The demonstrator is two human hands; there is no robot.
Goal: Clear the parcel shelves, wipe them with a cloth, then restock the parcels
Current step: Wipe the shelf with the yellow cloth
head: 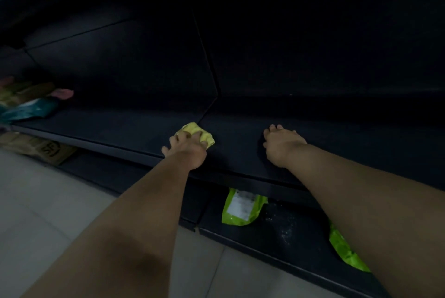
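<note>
Left hand (186, 147) pressing yellow cloth (196, 133) onto dark shelf (125, 129), right hand (280, 145) flat, fingers spread, green parcel (240, 208) half hidden below, label blurred, box (49, 151) marked "SF".

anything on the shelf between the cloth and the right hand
No, only bare dark shelf lies between the yellow cloth and the right hand, seen in the head view.

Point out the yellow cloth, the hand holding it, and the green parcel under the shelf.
yellow cloth (192, 129): head view, bare upper fold.
left hand (186, 148): head view, back of the hand.
green parcel (242, 208): head view, its white label.
</note>
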